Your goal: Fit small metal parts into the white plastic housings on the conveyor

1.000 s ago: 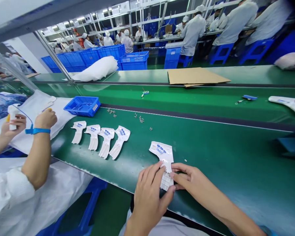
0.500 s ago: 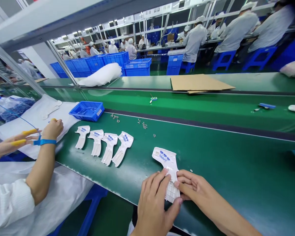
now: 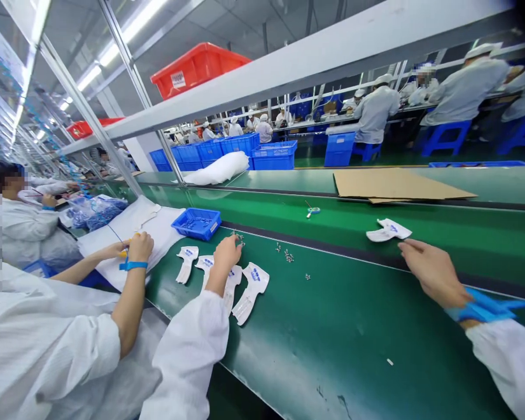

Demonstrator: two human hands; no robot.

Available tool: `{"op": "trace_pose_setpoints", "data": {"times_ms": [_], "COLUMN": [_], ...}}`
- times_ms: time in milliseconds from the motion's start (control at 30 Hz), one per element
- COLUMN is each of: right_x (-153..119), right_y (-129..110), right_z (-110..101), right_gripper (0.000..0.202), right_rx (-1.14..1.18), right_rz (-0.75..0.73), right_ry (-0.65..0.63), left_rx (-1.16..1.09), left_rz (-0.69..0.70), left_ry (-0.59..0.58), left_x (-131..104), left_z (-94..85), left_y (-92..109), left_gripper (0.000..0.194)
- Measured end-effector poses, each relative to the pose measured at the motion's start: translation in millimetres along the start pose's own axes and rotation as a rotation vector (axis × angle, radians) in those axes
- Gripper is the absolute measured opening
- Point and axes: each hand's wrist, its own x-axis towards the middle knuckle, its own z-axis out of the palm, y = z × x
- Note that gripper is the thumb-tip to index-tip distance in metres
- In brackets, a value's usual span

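My right hand (image 3: 433, 273) is at the far side over the green conveyor belt, thumb and fingers pinched at the edge of a white gun-shaped plastic shell (image 3: 385, 231) with blue parts inside. My left hand (image 3: 226, 256) reaches across to the left, fingertips closed down at a small pile of tiny metal parts (image 3: 240, 237); what they pinch is hidden. Beneath and beside that forearm lie several similar shells, the nearest a white shell (image 3: 251, 291) in plain view. More tiny metal parts (image 3: 289, 255) are scattered on the green worktop (image 3: 324, 338).
A co-worker's hand (image 3: 140, 248) with a blue wrist strap works at the left, close to my left arm. Beyond are a blue tray (image 3: 196, 223), a cardboard sheet (image 3: 398, 185) and a small blue-white part (image 3: 313, 211) on the belt. A shelf (image 3: 289, 70) crosses overhead.
Both hands have parted from the shell at the front of the worktop. The shell is now at the belt by my right hand; my left hand has moved left to the metal parts. The view has shifted.
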Motion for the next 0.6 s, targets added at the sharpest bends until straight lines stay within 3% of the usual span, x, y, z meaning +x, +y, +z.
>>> {"op": "trace_pose_setpoints", "data": {"times_ms": [67,167,267,400,500,600], "right_x": [-14.0,-42.0,-59.3,-63.1,-60.2,-54.2], "right_y": [15.2,40.9,51.8,48.2,50.3,62.3], "right_z": [-4.9,-16.0,-29.5,-40.0,-39.5,-36.6], "right_gripper": [0.042,0.040,0.039,0.040,0.037,0.032], "right_rx": [-0.170,-0.261,-0.253,-0.184,-0.142,-0.144], "right_rz": [-0.106,-0.273,-0.155,0.048,0.023,-0.043], "right_ry": [0.002,0.027,0.038,0.011,0.010,0.003], "left_rx": [0.016,0.025,0.030,0.018,-0.013,-0.049], "left_rz": [-0.058,-0.085,-0.071,-0.023,0.049,0.167], "left_ry": [-0.041,-0.078,-0.098,-0.114,-0.125,-0.167], "left_x": [26.5,41.3,42.4,40.3,30.5,3.7], "left_z": [5.9,18.2,23.0,11.7,-1.0,-4.4], "left_y": [-7.0,-11.5,-12.8,-12.9,-6.1,15.2], "left_gripper": [0.030,0.031,0.031,0.031,0.029,0.026]}}
